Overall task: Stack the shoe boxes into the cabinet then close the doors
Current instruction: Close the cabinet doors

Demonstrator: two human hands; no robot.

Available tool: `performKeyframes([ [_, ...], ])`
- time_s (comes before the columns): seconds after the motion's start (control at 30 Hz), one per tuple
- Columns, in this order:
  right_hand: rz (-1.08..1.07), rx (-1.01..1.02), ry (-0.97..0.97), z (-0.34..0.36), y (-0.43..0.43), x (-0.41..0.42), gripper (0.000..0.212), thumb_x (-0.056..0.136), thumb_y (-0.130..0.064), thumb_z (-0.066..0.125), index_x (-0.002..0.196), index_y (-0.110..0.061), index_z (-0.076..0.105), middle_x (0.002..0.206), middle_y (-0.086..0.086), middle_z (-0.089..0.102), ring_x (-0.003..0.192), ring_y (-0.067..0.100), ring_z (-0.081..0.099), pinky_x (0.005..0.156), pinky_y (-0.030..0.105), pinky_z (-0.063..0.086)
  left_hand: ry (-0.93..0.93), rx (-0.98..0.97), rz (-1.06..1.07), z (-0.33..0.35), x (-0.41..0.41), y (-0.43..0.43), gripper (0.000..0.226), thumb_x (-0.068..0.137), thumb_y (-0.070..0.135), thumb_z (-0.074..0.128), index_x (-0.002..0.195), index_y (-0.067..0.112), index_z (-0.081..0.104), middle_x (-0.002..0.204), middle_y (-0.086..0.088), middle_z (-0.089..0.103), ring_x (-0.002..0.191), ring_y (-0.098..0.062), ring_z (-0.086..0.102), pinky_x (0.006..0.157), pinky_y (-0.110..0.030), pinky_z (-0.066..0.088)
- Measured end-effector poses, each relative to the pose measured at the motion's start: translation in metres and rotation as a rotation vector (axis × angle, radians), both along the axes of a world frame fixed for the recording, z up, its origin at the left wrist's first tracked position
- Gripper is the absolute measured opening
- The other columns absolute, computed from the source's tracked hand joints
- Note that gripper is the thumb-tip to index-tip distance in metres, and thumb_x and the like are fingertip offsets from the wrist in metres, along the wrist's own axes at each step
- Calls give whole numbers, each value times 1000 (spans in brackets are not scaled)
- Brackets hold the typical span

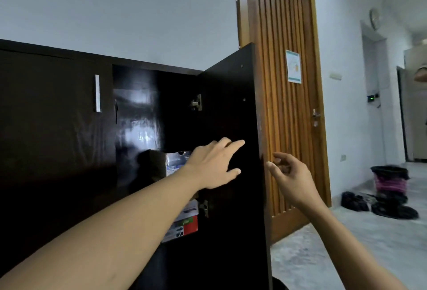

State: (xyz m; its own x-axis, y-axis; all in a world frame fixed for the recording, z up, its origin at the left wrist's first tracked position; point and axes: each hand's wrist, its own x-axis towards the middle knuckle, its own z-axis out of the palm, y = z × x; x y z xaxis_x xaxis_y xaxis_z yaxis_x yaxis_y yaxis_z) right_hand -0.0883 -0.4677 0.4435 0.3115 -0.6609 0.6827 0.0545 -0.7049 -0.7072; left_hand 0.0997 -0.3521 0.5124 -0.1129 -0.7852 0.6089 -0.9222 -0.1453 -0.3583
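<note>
I see left hand (215, 165) fingers spread at door (231, 105) inner face, contact unclear | right hand (291, 174) loosely curled, holding nothing, just right of door edge | boxes (172, 161) in cabinet (46, 128), just left of left hand

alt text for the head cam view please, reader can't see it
A person's left hand, fingers straight, reaches across the inner face of a dark cabinet's open right door, while the right hand hovers loosely curled at the door's edge. Shoe boxes sit stacked inside; the left door is shut, and a wooden room door stands behind.
</note>
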Motion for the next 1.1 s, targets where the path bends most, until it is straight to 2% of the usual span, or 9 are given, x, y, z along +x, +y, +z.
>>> performKeyframes([
  [0.1,118,102,43,-10,-19,1,47,98,-31,58,141,-13,52,132,5,62,115,16,63,97,42,55,-7,-18,-10,1,-26,-22,73,98,51,46,157,35,7,153,-3,35,128,-26,50,88,-45,54],
  [0.2,240,190,-10,-16,-27,6,41,100,-28,54,139,-14,52,126,8,67,114,20,66,100,49,53,-31,-38,-21,4,-35,-34,71,100,50,43,157,38,3,153,-4,36,126,-27,51,85,-44,55],
  [0.4,283,231,-109,-23,-27,19,31,98,-18,60,130,-15,60,108,3,75,99,14,73,85,38,60,-33,-73,-19,4,-33,-36,66,101,52,41,157,37,11,151,-3,38,125,-24,53,83,-40,54],
  [0.53,333,213,-102,-23,-13,36,29,93,-15,68,122,-13,65,94,0,77,90,15,75,75,30,59,-49,-191,-4,2,-15,-26,58,100,55,39,153,34,28,131,0,52,105,-18,61,75,-36,56],
  [0.63,383,187,-76,-18,3,60,34,89,-13,72,122,-12,64,81,0,73,82,16,74,75,30,60,-37,-261,3,4,2,-7,56,98,56,45,149,34,37,121,1,56,101,-17,61,77,-35,55],
  [0.77,471,144,-43,-12,28,98,41,86,-11,75,125,-10,62,85,6,73,77,16,72,73,27,59,-26,-297,4,4,34,35,59,96,56,52,149,33,40,119,3,57,109,-16,58,81,-31,50],
  [0.9,513,73,26,-13,52,147,52,79,-29,81,127,-17,63,94,6,74,86,16,71,80,36,60,51,-315,25,0,75,79,64,92,52,62,148,30,44,126,2,59,114,-16,56,87,-34,53],
  [1.0,451,-35,69,-15,67,194,53,74,-31,87,121,-25,64,101,-7,69,95,-4,65,84,21,53,102,-344,86,-3,112,105,67,87,50,68,147,30,45,137,0,56,124,-18,52,93,-38,52],
  [1.1,358,-129,139,-18,80,237,76,69,-38,90,134,-25,53,120,-5,57,110,3,58,98,21,46,105,-329,192,-8,146,119,75,86,52,68,151,32,38,152,0,43,133,-20,44,101,-40,47],
])
